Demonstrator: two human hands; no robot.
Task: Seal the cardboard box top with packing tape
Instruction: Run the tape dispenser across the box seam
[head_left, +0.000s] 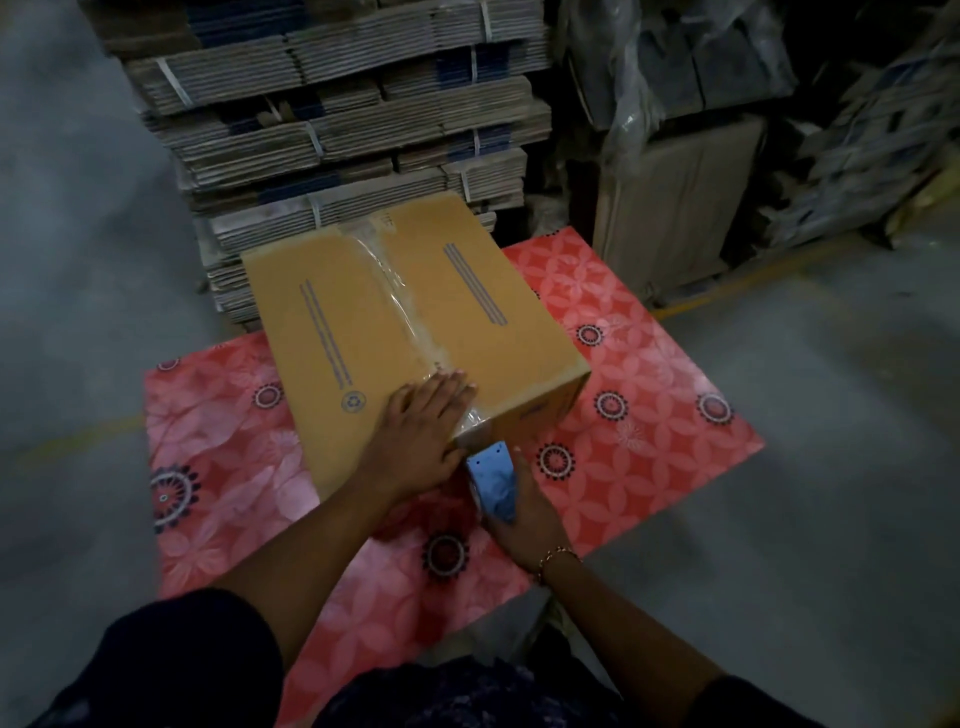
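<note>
A closed brown cardboard box (337, 322) lies on a red patterned mat. A strip of clear packing tape (400, 296) runs along its centre seam from the far edge to the near edge and folds over the near side. My left hand (423, 431) lies flat, fingers spread, on the tape at the box's near edge. Just below that edge, against the box's near side, my right hand (524, 514) is closed around a blue tape dispenser (491, 480).
The red floral mat (649, 415) covers the grey concrete floor (831, 493). Behind the box stand strapped stacks of flattened cartons (337, 114). Wrapped bundles and a leaning carton (675, 202) fill the back right. A yellow floor line runs at the right.
</note>
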